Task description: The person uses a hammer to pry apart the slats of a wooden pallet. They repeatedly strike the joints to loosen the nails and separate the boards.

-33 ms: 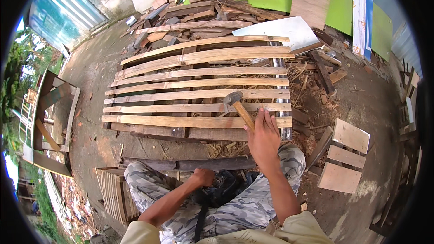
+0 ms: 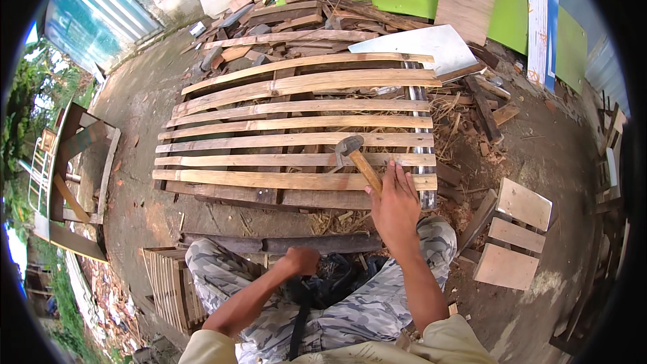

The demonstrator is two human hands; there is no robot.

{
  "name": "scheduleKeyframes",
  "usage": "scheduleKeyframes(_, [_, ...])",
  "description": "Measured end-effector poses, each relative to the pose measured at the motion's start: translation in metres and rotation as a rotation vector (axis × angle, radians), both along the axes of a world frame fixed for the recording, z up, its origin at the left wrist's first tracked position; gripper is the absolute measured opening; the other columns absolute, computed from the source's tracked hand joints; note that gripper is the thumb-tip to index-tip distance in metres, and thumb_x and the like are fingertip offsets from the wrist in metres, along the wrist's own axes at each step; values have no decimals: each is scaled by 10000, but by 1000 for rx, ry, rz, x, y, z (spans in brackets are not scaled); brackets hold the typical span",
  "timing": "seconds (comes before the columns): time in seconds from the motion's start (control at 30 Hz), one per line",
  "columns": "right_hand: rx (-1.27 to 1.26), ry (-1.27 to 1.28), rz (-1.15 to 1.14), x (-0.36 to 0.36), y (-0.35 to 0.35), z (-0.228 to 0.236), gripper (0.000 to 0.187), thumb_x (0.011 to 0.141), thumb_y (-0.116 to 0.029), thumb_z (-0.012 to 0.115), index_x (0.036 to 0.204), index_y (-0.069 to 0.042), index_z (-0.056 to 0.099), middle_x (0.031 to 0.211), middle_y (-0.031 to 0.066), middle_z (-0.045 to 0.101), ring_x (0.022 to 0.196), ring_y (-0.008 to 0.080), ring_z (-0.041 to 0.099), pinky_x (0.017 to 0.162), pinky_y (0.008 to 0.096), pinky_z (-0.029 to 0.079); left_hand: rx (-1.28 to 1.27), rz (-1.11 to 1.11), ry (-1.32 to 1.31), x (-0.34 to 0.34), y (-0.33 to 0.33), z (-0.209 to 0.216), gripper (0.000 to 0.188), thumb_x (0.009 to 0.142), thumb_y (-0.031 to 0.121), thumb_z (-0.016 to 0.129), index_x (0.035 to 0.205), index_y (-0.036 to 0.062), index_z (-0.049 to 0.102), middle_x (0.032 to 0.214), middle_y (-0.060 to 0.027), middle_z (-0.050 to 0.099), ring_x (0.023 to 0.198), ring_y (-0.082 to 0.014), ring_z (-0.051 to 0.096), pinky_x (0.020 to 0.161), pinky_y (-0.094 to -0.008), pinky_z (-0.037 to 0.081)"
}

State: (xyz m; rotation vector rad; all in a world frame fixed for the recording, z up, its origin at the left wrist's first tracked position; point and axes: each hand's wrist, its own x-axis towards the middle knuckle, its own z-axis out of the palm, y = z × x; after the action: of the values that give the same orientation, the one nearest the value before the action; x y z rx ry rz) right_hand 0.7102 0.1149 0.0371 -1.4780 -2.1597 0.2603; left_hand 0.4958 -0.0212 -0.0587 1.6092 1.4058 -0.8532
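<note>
- Centrally, seven pale wooden slats (image 2: 296,179) are spanning the picture from left to right above dark timbers (image 2: 283,197), with gaps between them; a shiny bar (image 2: 428,200) is running beneath their right ends.
- Just right of centre, the hammer (image 2: 362,164) is showing its metal head over the second and third slats from the bottom, its wooden handle slanting down to the right across the nearest slat.
- The right hand (image 2: 397,203), right of centre, is lying palm down over the two nearest slats, fingers straight and close together; the handle's end is meeting its inner side, but one cannot tell whether the thumb is gripping it.
- The left hand (image 2: 301,261), lower centre, is resting curled and narrow above the lap; whether it is holding anything, one cannot tell.
- In handling, the hammer is probably carrying most weight in its rigid head; the lower handle is offering the surest hold.
- The slats are seemingly combining lightness with slight springiness; their flat faces near the supported ends are inviting steadier pressure than mid-span, where splintery edges may be lurking.
</note>
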Motion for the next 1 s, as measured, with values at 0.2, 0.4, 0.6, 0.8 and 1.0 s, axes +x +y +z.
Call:
scheduleKeyframes(0.2, [-298,10,-94,5,43,53,320,960,-171,623,1202,29,556,884,237,687,833,370,702,712,474,556,585,450,-1022,-54,115,153,89,947,82,622,991,59,697,951,-55,711,847,-156,676,749,-318,553])
scheduleKeyframes(0.4, [-73,170,-249,7,191,37,369,986,-222,585,1256,24,533,937,254,687,912,458,669,797,539,517,1497,571,-664,-130,259,121,195,928,177,649,1013,5,684,1100,-200,725,1049,-366,683,909,-411,516])
scheduleKeyframes(0.6, [-157,45,-362,47,271,-14,494,940,-298,638,1311,14,546,1240,282,632,1168,457,595,1004,510,468,1620,335,-563,-147,275,67,127,899,146,656,980,49,675,1183,-128,699,1138,-358,619,1014,-472,449])
scheduleKeyframes(0.8, [-191,11,-359,31,265,-5,465,931,-296,645,1292,-11,575,1245,259,640,1210,465,566,1033,505,448,1578,418,-387,-147,268,66,154,914,229,632,1009,121,688,1317,-65,643,1317,-292,510,1099,-498,345])
scheduleKeyframes(1.0, [-39,-55,-293,55,272,-27,458,902,-276,698,1257,1,616,1262,289,582,1210,446,538,1058,470,423,1526,508,-323,-143,274,67,158,910,225,632,1030,135,680,1304,-47,635,1309,-308,508,1100,-584,320])
